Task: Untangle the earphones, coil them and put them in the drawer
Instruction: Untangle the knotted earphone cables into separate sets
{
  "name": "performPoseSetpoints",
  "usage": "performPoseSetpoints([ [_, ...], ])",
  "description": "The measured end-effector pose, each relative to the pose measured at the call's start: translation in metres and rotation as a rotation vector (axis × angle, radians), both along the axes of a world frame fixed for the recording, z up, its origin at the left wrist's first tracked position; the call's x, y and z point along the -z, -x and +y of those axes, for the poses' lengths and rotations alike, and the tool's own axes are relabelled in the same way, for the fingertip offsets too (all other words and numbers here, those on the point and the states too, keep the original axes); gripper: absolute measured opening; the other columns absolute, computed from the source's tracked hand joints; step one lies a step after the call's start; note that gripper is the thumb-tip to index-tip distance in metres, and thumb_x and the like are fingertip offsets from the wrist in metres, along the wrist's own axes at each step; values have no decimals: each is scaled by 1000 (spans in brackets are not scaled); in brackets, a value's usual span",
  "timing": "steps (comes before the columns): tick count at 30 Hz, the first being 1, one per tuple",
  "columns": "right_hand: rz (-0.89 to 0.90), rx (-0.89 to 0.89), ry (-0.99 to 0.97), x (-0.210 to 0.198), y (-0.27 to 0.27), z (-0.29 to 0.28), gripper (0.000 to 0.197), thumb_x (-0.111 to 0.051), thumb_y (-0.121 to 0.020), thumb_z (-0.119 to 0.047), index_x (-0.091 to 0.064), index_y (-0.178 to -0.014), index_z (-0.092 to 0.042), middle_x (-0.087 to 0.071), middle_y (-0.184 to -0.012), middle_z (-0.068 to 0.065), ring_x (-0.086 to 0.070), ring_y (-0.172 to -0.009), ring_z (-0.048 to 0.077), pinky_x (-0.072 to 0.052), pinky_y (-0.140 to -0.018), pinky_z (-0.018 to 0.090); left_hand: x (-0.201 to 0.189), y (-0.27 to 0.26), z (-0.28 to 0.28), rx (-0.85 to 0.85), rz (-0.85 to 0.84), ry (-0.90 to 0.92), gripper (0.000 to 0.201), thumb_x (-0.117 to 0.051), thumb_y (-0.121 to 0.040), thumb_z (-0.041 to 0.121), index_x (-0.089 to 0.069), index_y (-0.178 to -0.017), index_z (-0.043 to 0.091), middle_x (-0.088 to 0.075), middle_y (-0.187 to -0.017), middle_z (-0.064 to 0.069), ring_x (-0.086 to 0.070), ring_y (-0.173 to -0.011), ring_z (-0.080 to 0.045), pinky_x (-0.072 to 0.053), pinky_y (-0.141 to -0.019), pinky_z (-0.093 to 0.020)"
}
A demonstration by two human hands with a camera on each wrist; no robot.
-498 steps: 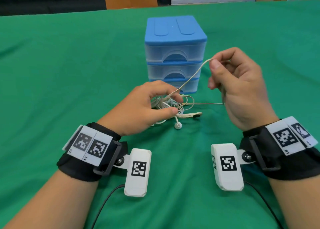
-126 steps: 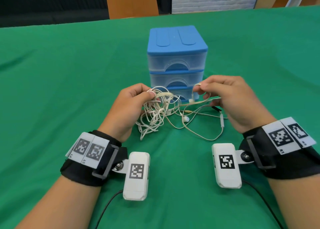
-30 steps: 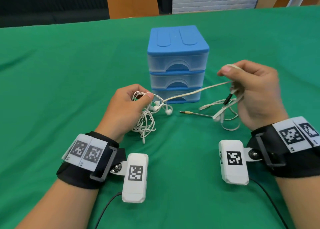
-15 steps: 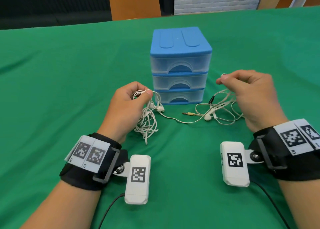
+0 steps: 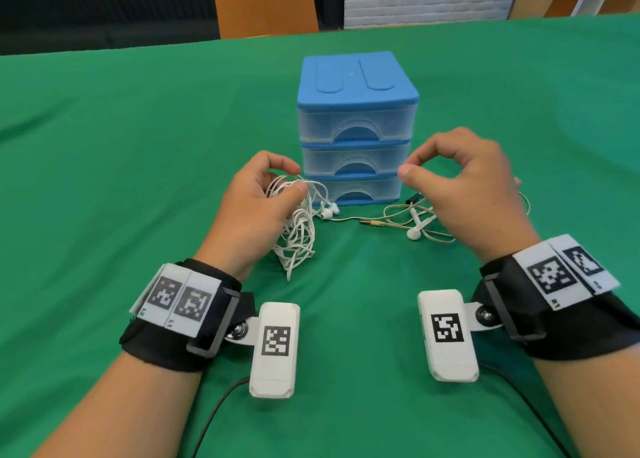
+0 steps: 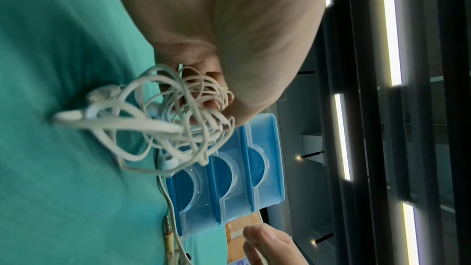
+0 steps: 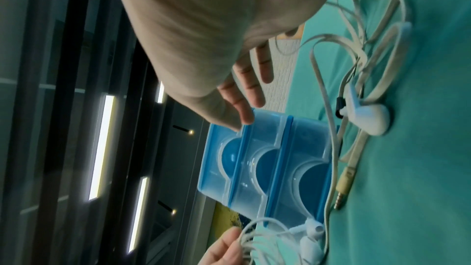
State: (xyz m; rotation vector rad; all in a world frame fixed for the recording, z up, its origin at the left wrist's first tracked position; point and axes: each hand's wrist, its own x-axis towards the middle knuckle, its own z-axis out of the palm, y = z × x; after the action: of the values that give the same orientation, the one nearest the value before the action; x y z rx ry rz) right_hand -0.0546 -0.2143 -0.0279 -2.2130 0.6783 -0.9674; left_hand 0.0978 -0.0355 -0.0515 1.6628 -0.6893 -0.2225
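Note:
My left hand (image 5: 294,177) pinches a tangled bundle of white earphones (image 5: 298,236), which hangs from thumb and fingers down to the green cloth. The left wrist view shows the same knot of white cord (image 6: 178,120) against my fingertips (image 6: 211,80). A second, beige flat-cable earphone set (image 5: 415,222) lies loose on the cloth, with its gold jack (image 5: 370,222) pointing left. My right hand (image 5: 410,166) hovers over it with relaxed fingers (image 7: 249,88) and holds nothing. The blue three-drawer unit (image 5: 356,128) stands just behind both hands, all drawers closed.
Green cloth (image 5: 138,180) covers the whole table. One white earbud (image 7: 369,116) of the beige set rests on the cloth under my right palm. A thin cord runs along the cloth between the two sets, in front of the bottom drawer (image 5: 356,192).
My right hand has let go of the beige earphones, which now lie on the cloth, and it has shifted left toward the drawers. The left hand still holds the white bundle.

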Motion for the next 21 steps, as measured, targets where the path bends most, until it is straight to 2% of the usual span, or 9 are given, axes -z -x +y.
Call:
performPoseSetpoints([
  [2,167,60,38,-7,-1,4,16,-70,-79,-45,-68,-79,-29,-65,-84,-16,-56,-103,15,-25,-83,40,0,0,1,6,10,2,14,-69,-92,8,-64,-105,12,-58,-71,0,-53,-66,-15,-47,-61,-23],
  [4,414,29,98,-16,-3,7,18,-70,-82,-47,-69,-80,-29,-65,-77,-13,-58,-96,16,-23,-80,40,0,0,1,22,-6,-6,14,-70,-91,9,-66,-104,13,-61,-76,-3,-55,-70,-17,-46,-66,-28],
  [6,703,-71,162,-22,-7,8,21,-70,-82,-53,-67,-90,-33,-63,-81,-14,-56,-97,15,-28,-88,44,0,0,2,37,-31,-20,13,-70,-91,10,-67,-102,16,-60,-77,-4,-52,-68,-17,-44,-64,-28],
  [8,907,-151,200,-23,-13,8,30,-71,-81,-57,-61,-104,-39,-59,-94,-14,-52,-102,16,-31,-97,48,0,0,2,48,-44,-29,12,-70,-91,11,-67,-101,17,-58,-76,-4,-49,-66,-15,-42,-62,-27],
  [10,963,-177,183,-19,-19,4,35,-73,-79,-55,-57,-107,-42,-56,-95,-11,-54,-102,20,-36,-100,49,0,0,2,55,-53,-39,11,-70,-91,12,-67,-100,18,-58,-75,-3,-48,-65,-16,-43,-63,-30],
  [12,946,-190,146,-15,-22,-2,33,-76,-76,-52,-58,-101,-39,-56,-88,-9,-60,-97,24,-45,-98,50,-1,1,2,54,-55,-50,10,-70,-91,13,-68,-98,19,-57,-72,-1,-48,-65,-16,-45,-63,-33],
  [15,936,-202,114,-15,-20,-6,26,-79,-77,-40,-61,-92,-30,-64,-81,-6,-64,-84,21,-53,-85,42,0,1,2,55,-66,-60,10,-70,-90,14,-69,-96,21,-55,-67,5,-46,-62,-15,-43,-62,-33],
  [18,919,-237,119,-15,-17,-6,13,-77,-84,-27,-66,-82,-20,-70,-67,-5,-61,-67,12,-46,-62,30,0,1,2,61,-71,-65,10,-70,-90,14,-69,-96,21,-55,-68,3,-46,-63,-15,-43,-61,-33],
  [21,956,-249,154,-16,-18,-5,15,-70,-91,-23,-67,-79,-14,-71,-72,-1,-58,-69,14,-44,-63,30,-1,2,2,70,-79,-75,9,-70,-89,15,-69,-96,21,-56,-71,0,-48,-64,-17,-50,-61,-41],
])
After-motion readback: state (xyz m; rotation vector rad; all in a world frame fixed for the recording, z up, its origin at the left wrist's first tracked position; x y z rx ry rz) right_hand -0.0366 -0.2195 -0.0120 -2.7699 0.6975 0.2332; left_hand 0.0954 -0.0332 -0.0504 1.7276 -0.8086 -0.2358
